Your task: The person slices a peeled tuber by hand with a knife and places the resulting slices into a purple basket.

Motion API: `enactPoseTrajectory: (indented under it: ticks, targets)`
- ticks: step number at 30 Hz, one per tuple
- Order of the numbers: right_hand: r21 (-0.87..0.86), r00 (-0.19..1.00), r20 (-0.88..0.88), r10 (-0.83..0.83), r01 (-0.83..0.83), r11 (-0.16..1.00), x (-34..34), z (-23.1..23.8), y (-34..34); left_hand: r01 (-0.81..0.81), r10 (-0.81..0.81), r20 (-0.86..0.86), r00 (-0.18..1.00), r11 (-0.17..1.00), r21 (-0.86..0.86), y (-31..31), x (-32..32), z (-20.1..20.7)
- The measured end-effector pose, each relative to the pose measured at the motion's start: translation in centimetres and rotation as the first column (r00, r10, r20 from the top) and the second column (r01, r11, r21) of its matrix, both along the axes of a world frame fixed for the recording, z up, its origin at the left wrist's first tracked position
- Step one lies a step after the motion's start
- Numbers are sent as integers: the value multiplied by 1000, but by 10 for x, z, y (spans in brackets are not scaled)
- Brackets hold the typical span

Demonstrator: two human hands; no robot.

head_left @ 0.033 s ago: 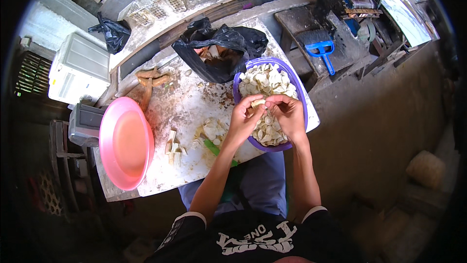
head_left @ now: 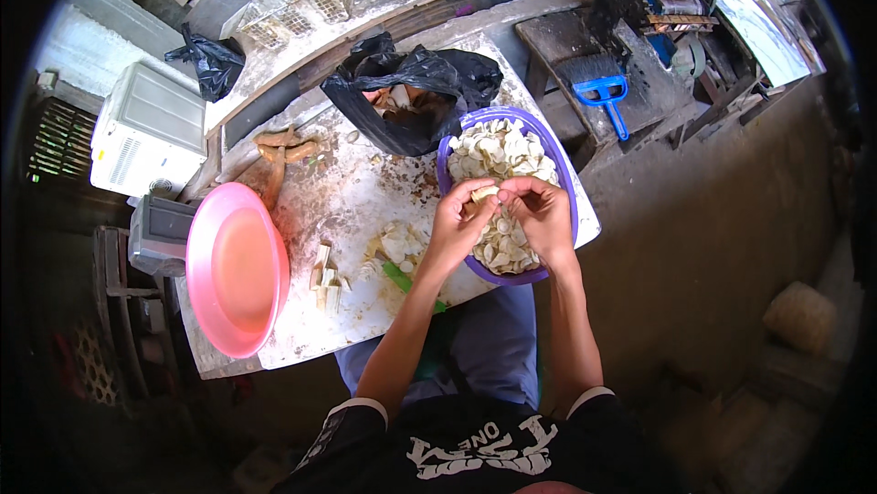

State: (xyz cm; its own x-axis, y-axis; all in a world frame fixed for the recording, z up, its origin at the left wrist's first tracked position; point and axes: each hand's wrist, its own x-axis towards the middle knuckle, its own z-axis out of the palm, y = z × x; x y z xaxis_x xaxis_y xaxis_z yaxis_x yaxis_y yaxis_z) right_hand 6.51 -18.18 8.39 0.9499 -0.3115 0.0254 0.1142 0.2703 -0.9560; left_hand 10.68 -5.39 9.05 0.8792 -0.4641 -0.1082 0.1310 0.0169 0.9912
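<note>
"Purple plastic tub [head_left: 563, 163], at the right end of the desk [head_left: 301, 329], heaped with pale, thin slices [head_left: 505, 148]. Where are the left hand [head_left: 459, 220] and the right hand [head_left: 541, 218]?"

"Over the middle of it, fingertips together. They pinch one small pale piece [head_left: 484, 193] between them, above the slices."

"Both of them?"

"Both. The left hand has the longer part of the piece, and the right hand meets it at the right end. I can't tell whether either hand touches the slices underneath."

"What lies by the left forearm [head_left: 408, 329]?"

"Something green [head_left: 396, 276], partly covered by the arm, and just beyond it a scatter of pale scraps [head_left: 402, 243]. Farther left, some stubby, pale sticks [head_left: 326, 282] lie together on the desk."

"And at the left end?"

"A pink basin [head_left: 205, 256]. What it holds is hard to make out."

"Behind the tub?"

"A black plastic bag [head_left: 411, 133], its mouth gaping, brownish peelings [head_left: 406, 101] showing inside. It sits just beside the tub's rim. Left of it, a few long brown pieces [head_left: 288, 151] lie crossed."

"Off to the right?"

"A blue-handled brush [head_left: 616, 113] on a wooden stand [head_left: 658, 96], well apart from the hands."
</note>
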Motion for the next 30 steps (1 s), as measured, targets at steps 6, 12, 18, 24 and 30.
enactPoseTrajectory:
  ticks: [6, 12, 18, 24, 30]
  targets:
    - [107, 999, -38, -14, 18, 994, -4, 2, -1, -28, 26, -42, 999, 998, -65, -4, -4, 14]
    - [136, 999, -40, -14, 19, 990, -6, 5, -4, -25, 24, -40, 999, 999, -19, -2, -4, 11]
    - [245, 996, -91, -4, 26, 969, -8, 7, -6, -66, 56, -111, 992, 994, -84, -3, -4, 10]
    - [146, 995, -70, -71, 81, 986, -9, 4, -7, -52, 44, -117, 992, 996, -66, -6, -7, 11]
    - [148, 985, 0, -173, 171, 974, -9, 0, -12, -112, 87, -173, 981, 984, -140, -10, -6, 10]
